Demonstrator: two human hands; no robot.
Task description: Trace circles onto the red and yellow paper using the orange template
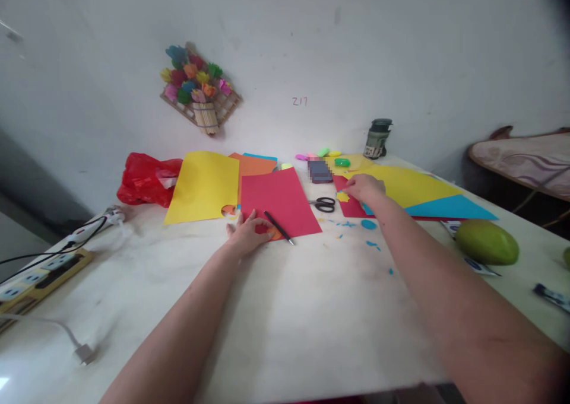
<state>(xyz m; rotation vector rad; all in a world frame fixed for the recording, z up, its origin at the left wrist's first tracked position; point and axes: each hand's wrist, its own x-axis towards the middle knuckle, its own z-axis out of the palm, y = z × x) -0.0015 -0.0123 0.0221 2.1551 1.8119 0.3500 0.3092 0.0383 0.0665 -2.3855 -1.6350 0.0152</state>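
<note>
left hand at near left corner of red sheet, by orange paper cutout beside black pen | right hand by yellow paper cutout, right of scissors | hands well apart, either grip too small to tell | technique: steady sheet, handle cutouts by edges, avoid creasing

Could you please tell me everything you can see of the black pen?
The black pen is slim and straight, with a dark barrel and a lighter, silvery pointed tip. It lies slantwise on the red paper sheet, its tip reaching past the sheet's near edge. The left hand is beside it; whether a finger touches it is unclear.
</note>
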